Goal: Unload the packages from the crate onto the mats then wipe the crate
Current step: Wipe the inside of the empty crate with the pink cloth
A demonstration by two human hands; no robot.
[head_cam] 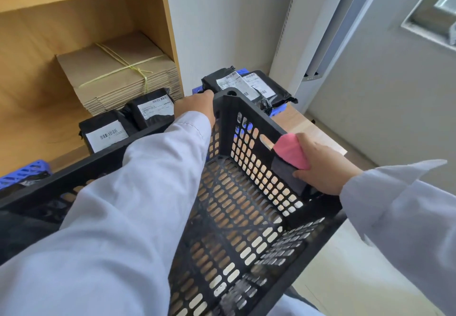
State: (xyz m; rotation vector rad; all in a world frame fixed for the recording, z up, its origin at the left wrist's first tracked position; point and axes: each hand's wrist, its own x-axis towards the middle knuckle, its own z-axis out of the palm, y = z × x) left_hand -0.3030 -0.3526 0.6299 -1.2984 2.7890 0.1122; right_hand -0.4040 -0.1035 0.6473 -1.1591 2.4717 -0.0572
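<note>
Crate [246,192] lifted and tilted across the middle of the frame, black, perforated, nothing left inside. Left hand [197,104] reaching over the far corner, near upper centre, fingers curled round the rim there. Right hand [323,167] at centre right, pinching a folded cloth [292,154], pink over grey, against the inner face of the right wall. Hands well apart, one at each end of that wall.

Packages [148,109] already out: two black labelled ones at centre left on the wooden shelf, more [244,85] just beyond the far corner on a blue mat [277,113]. Another blue mat [23,174] at the left edge, partly hidden by the rim. Bundle of flattened cardboard [118,74] tied with string in the upper left.

Unloading judged done, wiping in hand. Risks from here: crate held only by one corner, so likely to twist or drop under a hard wiping stroke; cloth likely to snag on the slot edges; far corner close enough to knock the packages behind it if swung.
</note>
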